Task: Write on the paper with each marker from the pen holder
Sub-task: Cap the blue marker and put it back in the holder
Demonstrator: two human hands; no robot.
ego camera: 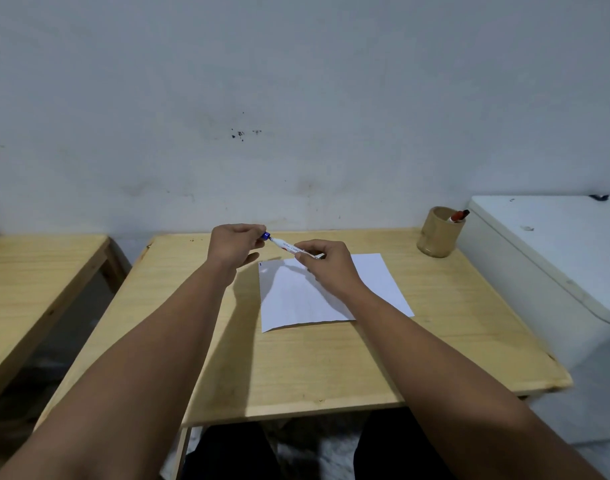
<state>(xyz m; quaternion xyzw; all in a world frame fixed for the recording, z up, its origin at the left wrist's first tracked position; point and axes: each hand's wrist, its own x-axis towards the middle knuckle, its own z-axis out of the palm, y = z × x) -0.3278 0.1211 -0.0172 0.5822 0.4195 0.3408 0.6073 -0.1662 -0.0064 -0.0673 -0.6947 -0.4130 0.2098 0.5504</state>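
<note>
A white sheet of paper [331, 292] lies on the wooden table [296, 368], with a small blue mark near its top left corner. Above its far edge I hold a white-barrelled marker [289, 247] slanting up to the left. My right hand [326, 263] grips the barrel. My left hand [236, 245] pinches the blue cap [265, 235] at the marker's upper end; the cap sits right at the tip. A bamboo pen holder [438, 233] stands at the far right corner with a red marker [458, 216] leaning in it.
A second wooden table [30, 289] stands to the left across a gap. A white appliance [556, 258] sits right beside the table's right edge, next to the pen holder. The wall runs along the table's far edge.
</note>
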